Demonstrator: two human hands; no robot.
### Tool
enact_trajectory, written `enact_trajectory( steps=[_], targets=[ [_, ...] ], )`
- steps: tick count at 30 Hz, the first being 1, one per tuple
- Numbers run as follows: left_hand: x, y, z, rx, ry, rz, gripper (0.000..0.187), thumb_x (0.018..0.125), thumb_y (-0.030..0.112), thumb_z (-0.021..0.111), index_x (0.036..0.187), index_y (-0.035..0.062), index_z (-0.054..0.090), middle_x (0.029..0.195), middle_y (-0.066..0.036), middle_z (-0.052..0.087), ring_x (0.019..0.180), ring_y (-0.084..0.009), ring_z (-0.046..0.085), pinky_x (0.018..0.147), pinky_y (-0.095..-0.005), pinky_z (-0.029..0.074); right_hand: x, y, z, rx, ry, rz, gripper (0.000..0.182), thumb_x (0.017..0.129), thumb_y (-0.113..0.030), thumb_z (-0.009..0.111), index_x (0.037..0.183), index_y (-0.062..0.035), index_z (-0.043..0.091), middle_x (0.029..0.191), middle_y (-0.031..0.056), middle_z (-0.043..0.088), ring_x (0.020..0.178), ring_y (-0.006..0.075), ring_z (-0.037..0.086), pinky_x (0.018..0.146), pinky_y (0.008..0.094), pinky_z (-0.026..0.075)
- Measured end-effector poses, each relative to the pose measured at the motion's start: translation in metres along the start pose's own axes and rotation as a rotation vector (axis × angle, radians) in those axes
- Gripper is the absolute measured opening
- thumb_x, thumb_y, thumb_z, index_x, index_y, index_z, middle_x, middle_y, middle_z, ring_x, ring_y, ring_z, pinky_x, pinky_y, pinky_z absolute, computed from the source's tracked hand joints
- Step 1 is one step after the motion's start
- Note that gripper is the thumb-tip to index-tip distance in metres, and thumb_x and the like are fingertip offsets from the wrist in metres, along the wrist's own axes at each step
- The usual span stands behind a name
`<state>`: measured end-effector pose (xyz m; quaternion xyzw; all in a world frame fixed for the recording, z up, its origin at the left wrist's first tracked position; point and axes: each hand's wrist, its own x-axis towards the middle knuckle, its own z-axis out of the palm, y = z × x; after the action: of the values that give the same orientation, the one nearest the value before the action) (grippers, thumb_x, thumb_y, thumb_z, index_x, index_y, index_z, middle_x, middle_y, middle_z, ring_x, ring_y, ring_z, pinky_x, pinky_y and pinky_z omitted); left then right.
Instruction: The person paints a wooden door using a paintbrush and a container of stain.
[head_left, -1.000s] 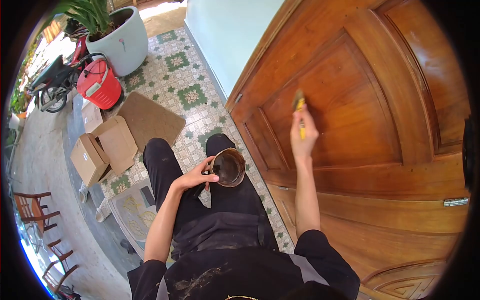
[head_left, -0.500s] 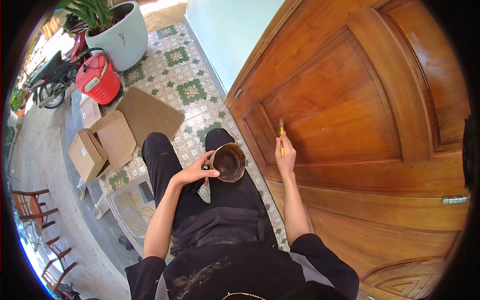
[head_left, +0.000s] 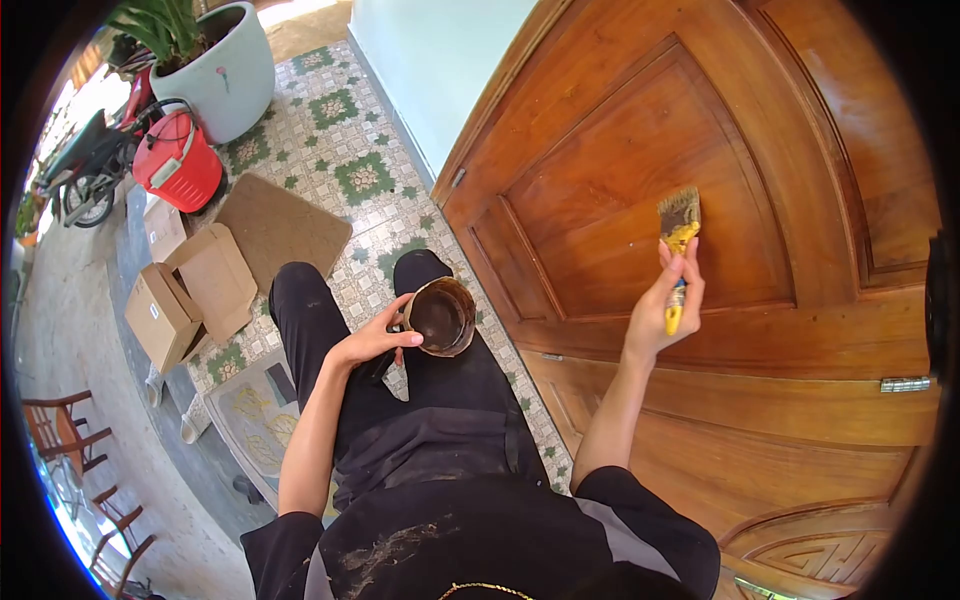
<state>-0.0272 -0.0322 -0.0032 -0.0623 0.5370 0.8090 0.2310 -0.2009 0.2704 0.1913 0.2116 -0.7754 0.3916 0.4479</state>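
A flat paintbrush with a yellow handle and dark, stained bristles [head_left: 678, 225] stands upright against the raised centre panel of a varnished brown wooden door [head_left: 800, 390], its bristles pointing up and lying on or just at the wood. The right hand [head_left: 665, 305] grasps the handle, fingers wrapped around it and thumb alongside, with the arm raised from the lower middle of the view.

Lower and to the left, a small round tin with a dark brown, stained inside [head_left: 440, 317] sits tilted over the person's thigh. The left hand [head_left: 375, 343] holds it by the near rim, thumb on the edge and fingers curled beneath. The person wears black trousers and a black top with pale smears.

Below the legs lies a floor of cream tiles with green flower patterns [head_left: 350, 150]. A brown rectangular doormat [head_left: 282, 225] lies on the tiles, and just beside it an opened brown cardboard box [head_left: 185, 300] with its flaps spread. Farther off stand a red plastic bucket with a handle [head_left: 178, 160] and a large white ceramic planter holding green leaves [head_left: 225, 65]. A pale blue wall [head_left: 440, 50] meets the door frame.
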Motion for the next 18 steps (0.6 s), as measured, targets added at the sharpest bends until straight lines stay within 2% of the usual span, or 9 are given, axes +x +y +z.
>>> enact_trajectory(
  steps=[2, 5, 7, 9, 10, 11, 13, 14, 18],
  targets=[
    [-0.001, 0.002, 0.001, 0.008, 0.010, 0.001, 0.099, 0.087, 0.021, 0.077, 0.160, 0.0061, 0.013, 0.119, -0.016, 0.060, 0.069, -0.0174, 0.063, 0.063, -0.0296, 0.055, -0.019, 0.008, 0.006, 0.001, -0.017, -0.011, 0.011, 0.099, 0.002, 0.058, 0.104, 0.0097, 0.064, 0.126, 0.0267, 0.065, 0.100, 0.0306, 0.073, 0.085, 0.0373, 0.060],
    [-0.004, 0.004, 0.004, -0.008, 0.013, -0.008, 0.099, 0.087, 0.024, 0.080, 0.159, 0.0051, 0.015, 0.121, -0.016, 0.061, 0.077, -0.0152, 0.061, 0.059, -0.0298, 0.054, -0.056, 0.028, 0.017, -0.060, -0.322, 0.137, 0.012, 0.096, -0.006, 0.064, 0.101, 0.0053, 0.067, 0.125, 0.0269, 0.066, 0.110, 0.0375, 0.069, 0.089, 0.0422, 0.056],
    [-0.003, 0.003, 0.007, -0.034, 0.040, -0.004, 0.099, 0.087, 0.025, 0.080, 0.159, 0.0055, 0.014, 0.121, -0.017, 0.061, 0.077, -0.0152, 0.061, 0.058, -0.0300, 0.053, -0.089, 0.047, 0.029, -0.045, -0.479, 0.198, 0.017, 0.097, -0.013, 0.065, 0.102, 0.0030, 0.066, 0.113, 0.0267, 0.069, 0.102, 0.0395, 0.070, 0.083, 0.0444, 0.055],
    [-0.003, 0.006, 0.010, -0.023, 0.059, 0.006, 0.100, 0.087, 0.026, 0.080, 0.159, 0.0043, 0.015, 0.117, -0.016, 0.064, 0.075, -0.0152, 0.061, 0.057, -0.0294, 0.053, -0.119, 0.060, 0.033, -0.156, -0.675, 0.367, 0.020, 0.096, -0.018, 0.066, 0.102, 0.0017, 0.066, 0.096, 0.0255, 0.071, 0.092, 0.0424, 0.070, 0.077, 0.0468, 0.053],
    [-0.002, 0.005, 0.010, -0.020, 0.085, -0.011, 0.100, 0.086, 0.028, 0.080, 0.159, 0.0029, 0.015, 0.114, -0.016, 0.065, 0.071, -0.0150, 0.061, 0.058, -0.0292, 0.053, -0.127, 0.059, 0.033, -0.186, -0.707, 0.413, 0.022, 0.096, -0.020, 0.068, 0.100, 0.0016, 0.066, 0.081, 0.0223, 0.069, 0.079, 0.0387, 0.071, 0.070, 0.0436, 0.053],
    [-0.003, 0.003, 0.010, -0.021, 0.115, -0.029, 0.101, 0.086, 0.030, 0.080, 0.159, 0.0015, 0.016, 0.111, -0.015, 0.066, 0.068, -0.0149, 0.061, 0.058, -0.0291, 0.053, -0.131, 0.060, 0.033, -0.175, -0.712, 0.405, 0.022, 0.096, -0.020, 0.068, 0.100, 0.0016, 0.066, 0.081, 0.0223, 0.069, 0.079, 0.0387, 0.071, 0.070, 0.0436, 0.053],
    [-0.004, 0.001, 0.013, -0.011, 0.185, -0.039, 0.102, 0.086, 0.033, 0.080, 0.158, -0.0001, 0.016, 0.108, -0.015, 0.067, 0.064, -0.0146, 0.061, 0.058, -0.0290, 0.053, -0.138, 0.054, 0.028, 0.026, -0.656, 0.628, 0.024, 0.096, -0.022, 0.069, 0.100, 0.0016, 0.067, 0.074, 0.0191, 0.067, 0.074, 0.0274, 0.072, 0.067, 0.0383, 0.052],
    [-0.004, 0.001, 0.016, 0.004, 0.239, -0.053, 0.103, 0.086, 0.036, 0.080, 0.158, -0.0018, 0.017, 0.105, -0.015, 0.068, 0.059, -0.0144, 0.060, 0.058, -0.0290, 0.053, -0.135, 0.051, 0.026, 0.067, -0.656, 0.668, 0.026, 0.098, -0.023, 0.068, 0.100, 0.0035, 0.067, 0.073, 0.0137, 0.067, 0.072, 0.0165, 0.070, 0.065, 0.0316, 0.052],
    [-0.004, -0.001, 0.021, 0.062, 0.306, -0.010, 0.099, 0.085, 0.043, 0.078, 0.156, -0.0039, 0.025, 0.109, -0.016, 0.068, 0.055, -0.0132, 0.059, 0.059, -0.0285, 0.052, -0.104, 0.011, 0.014, 0.378, -0.458, 0.693, 0.025, 0.102, -0.018, 0.062, 0.102, 0.0067, 0.068, 0.083, 0.0096, 0.071, 0.076, 0.0149, 0.072, 0.071, 0.0268, 0.055]
  ],
)
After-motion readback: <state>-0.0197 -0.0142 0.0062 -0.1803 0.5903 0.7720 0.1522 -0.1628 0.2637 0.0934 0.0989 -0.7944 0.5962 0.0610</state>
